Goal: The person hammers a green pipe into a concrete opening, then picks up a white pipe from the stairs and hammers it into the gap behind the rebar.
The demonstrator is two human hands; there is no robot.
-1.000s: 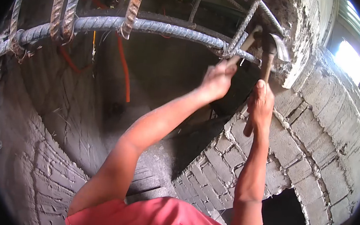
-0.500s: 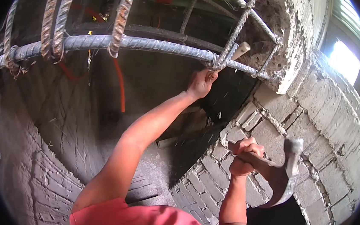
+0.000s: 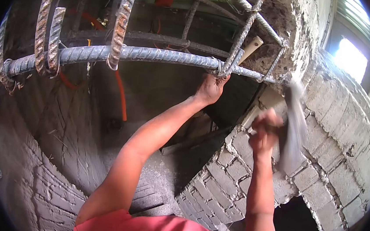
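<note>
Currently the left hand sits just under the thick ribbed bar, fingers closed round the lower part of a pale rod. Rod slants up past the tied stirrup, upper end near the broken concrete. Right hand blurred, fist closed on the hammer; hammer head a grey smear before the block wall, apart from the rod. Orange tube hangs below the bar.

Blur smears the right hand and hammer, while rebar hides part of the pale stick
</note>
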